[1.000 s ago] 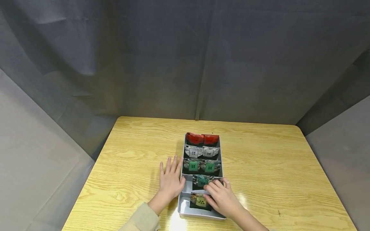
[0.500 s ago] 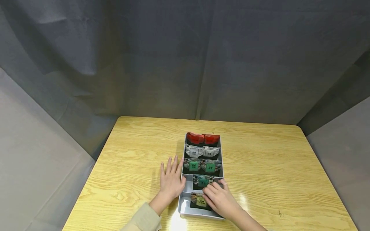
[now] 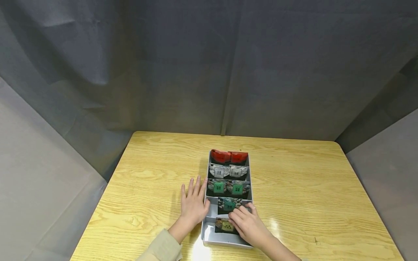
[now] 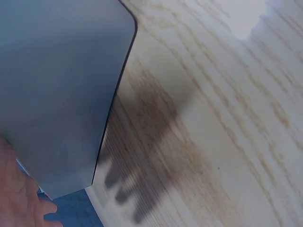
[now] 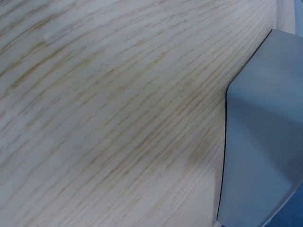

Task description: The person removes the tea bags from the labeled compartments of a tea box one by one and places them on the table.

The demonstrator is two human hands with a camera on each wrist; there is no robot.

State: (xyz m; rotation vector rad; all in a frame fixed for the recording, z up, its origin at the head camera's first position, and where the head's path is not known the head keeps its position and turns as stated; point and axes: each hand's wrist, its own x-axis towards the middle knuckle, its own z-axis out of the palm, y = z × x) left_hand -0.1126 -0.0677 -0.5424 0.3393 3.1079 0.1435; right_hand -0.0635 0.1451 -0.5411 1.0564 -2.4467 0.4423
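Grey compartmented tray (image 3: pixel 210 236) is flanked at nine o'clock by the left hand (image 3: pixel 192 204), its fingers spread. Inside, at six o'clock, the yellow-labelled sachet (image 3: pixel 223 224) is partly covered by the curled right hand (image 3: pixel 248 223); any grip cannot be told. Crumpling could be caused by hasty pressing.

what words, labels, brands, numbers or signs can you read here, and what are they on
No text is readable.
Two red and black packets: any print too small.
Two silver packets with square labels: dark marks, blurred.
Two dark packets with bright green labels: dark marks, blurred.
Dark packet with teal label: marks blurred.
Dark packet with yellow label: dark marks, blurred.
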